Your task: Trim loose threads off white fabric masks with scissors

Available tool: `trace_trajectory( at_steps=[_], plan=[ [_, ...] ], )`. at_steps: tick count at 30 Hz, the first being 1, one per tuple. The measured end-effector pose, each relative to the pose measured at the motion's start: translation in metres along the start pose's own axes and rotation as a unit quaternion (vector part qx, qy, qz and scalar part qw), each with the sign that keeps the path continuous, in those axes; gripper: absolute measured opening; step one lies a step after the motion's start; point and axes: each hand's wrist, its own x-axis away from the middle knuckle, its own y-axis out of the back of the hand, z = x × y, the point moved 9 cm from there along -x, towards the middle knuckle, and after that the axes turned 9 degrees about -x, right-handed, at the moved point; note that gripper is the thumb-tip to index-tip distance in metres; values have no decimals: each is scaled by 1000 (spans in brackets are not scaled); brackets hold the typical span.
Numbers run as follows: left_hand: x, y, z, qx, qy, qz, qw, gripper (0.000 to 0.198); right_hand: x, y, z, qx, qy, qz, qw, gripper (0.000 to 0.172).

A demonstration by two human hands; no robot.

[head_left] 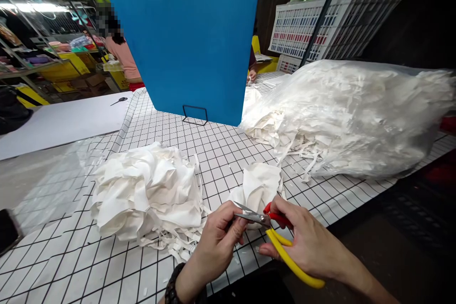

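Note:
My right hand is wrapped around scissors with red and yellow handles. Their blades are slightly apart and reach to the fingertips of my left hand, which pinches the edge of a white cloth piece; a small white bit shows between the blades. The soft white cloth piece spreads on the table just behind both hands, partly hidden by them. Left of my hands lies a heap of white cloth pieces, with thin white strips trailing from its front.
A big clear plastic bag of white cloth pieces lies at the right. An upright blue board stands behind on the grid-patterned table cover. Small black scissors lie far left. Another person's hand shows beyond the board.

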Motion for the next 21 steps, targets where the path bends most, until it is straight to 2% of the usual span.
trace_trajectory(
  at_steps=[11, 21],
  plan=[
    [0, 2, 0, -5, 6, 4, 1000, 23, 0, -1, 0, -16, 11, -15, 1000, 42],
    [2, 1, -3, -21, 6, 9, 1000, 25, 1, -5, -4, -22, -1, -1, 1000, 41]
  ],
)
